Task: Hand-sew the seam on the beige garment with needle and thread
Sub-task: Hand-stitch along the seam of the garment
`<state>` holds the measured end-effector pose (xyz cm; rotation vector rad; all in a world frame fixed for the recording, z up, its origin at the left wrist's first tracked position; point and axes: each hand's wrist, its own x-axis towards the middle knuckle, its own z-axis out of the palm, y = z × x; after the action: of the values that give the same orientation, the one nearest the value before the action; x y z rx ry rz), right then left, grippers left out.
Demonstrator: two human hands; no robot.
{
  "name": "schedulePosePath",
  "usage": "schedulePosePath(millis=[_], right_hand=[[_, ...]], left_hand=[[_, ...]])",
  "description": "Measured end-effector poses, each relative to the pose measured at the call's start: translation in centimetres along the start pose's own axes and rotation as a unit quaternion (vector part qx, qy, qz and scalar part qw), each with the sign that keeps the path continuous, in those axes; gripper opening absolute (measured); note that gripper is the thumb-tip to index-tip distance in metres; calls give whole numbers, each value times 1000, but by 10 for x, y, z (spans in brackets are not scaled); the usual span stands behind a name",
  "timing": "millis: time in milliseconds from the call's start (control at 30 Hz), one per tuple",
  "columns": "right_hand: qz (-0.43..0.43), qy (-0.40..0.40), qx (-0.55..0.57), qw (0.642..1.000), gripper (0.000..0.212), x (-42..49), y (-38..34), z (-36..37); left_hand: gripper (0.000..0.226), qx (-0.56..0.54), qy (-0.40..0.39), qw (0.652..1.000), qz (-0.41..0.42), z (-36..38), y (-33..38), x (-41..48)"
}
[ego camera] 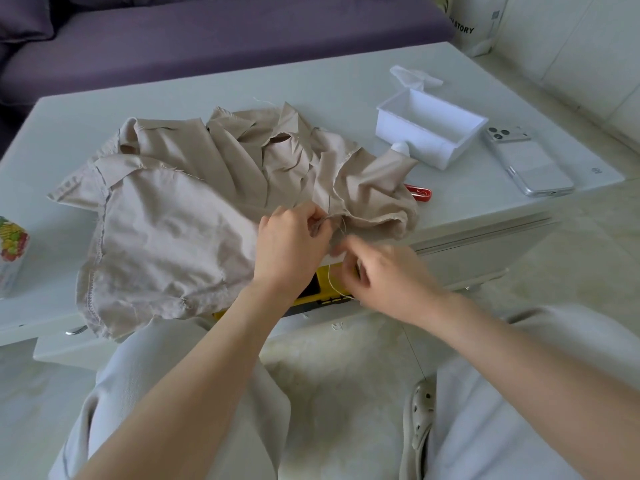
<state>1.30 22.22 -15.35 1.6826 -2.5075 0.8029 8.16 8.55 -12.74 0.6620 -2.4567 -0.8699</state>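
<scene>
From the head camera. Sewing looks mid-seam: already threaded and anchored, judging by the thread [333, 278] running from the pinched edge of the beige garment [173, 209] down past the right hand [384, 275]. Extent of closed seam: cannot tell, stitches too fine to make out beside the fingers. Probably more stitches to place, then knotting and trimming.

Left hand [291, 244]: fingers curled, pinching a fold of the garment's near edge between thumb and fingertips. Right hand: fingers curled in, seemingly pinching the thread just right of and below the left fingertips. Needle too small to pick out, so no certainty about which fingers hold it.

Garment spread and crumpled on the table [242, 81], mostly beyond and to the left of the left hand, with one bunched part beyond the right hand. Worked edge right between the two hands, held by the left, near the right fingertips. Slack thread trailing below the right hand, across a yellow case [323, 296] at the table's near edge, under both wrists.
</scene>
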Motion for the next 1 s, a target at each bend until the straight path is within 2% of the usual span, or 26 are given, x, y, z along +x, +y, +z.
schedulePosePath(millis=[33, 100, 233, 400, 500, 600, 733, 833, 900, 1000], right_hand=[[12, 52, 36, 998, 33, 4, 1, -3], [53, 108, 78, 990, 33, 10, 4, -6], [109, 158, 103, 976, 22, 20, 8, -6], [141, 206, 91, 964, 22, 26, 6, -4], [118, 193, 46, 973, 15, 28, 5, -3], [113, 161, 69, 978, 15, 30, 6, 0], [107, 176, 97, 974, 14, 34, 5, 1], [109, 218, 120, 962, 17, 37, 6, -2], [145, 224, 161, 950, 20, 39, 5, -8], [213, 241, 261, 910, 27, 40, 6, -21]], left_hand=[[14, 1, -5, 1000, 6, 0, 0, 0], [15, 4, -18, 1000, 16, 1, 0, -1], [18, 17, -33, 999, 21, 3, 0, -1], [17, 17, -41, 998, 34, 3, 0, -3], [14, 25, -56, 997, 42, 5, 0, -4], [15, 35, -54, 997, 52, 6, -1, -4], [15, 35, -57, 997, 50, 3, 0, -4], [14, 22, -67, 996, 45, 1, -2, -4], [15, 30, -79, 995, 52, 1, -4, -5], [13, 72, -128, 988, 53, 1, -7, -6]])
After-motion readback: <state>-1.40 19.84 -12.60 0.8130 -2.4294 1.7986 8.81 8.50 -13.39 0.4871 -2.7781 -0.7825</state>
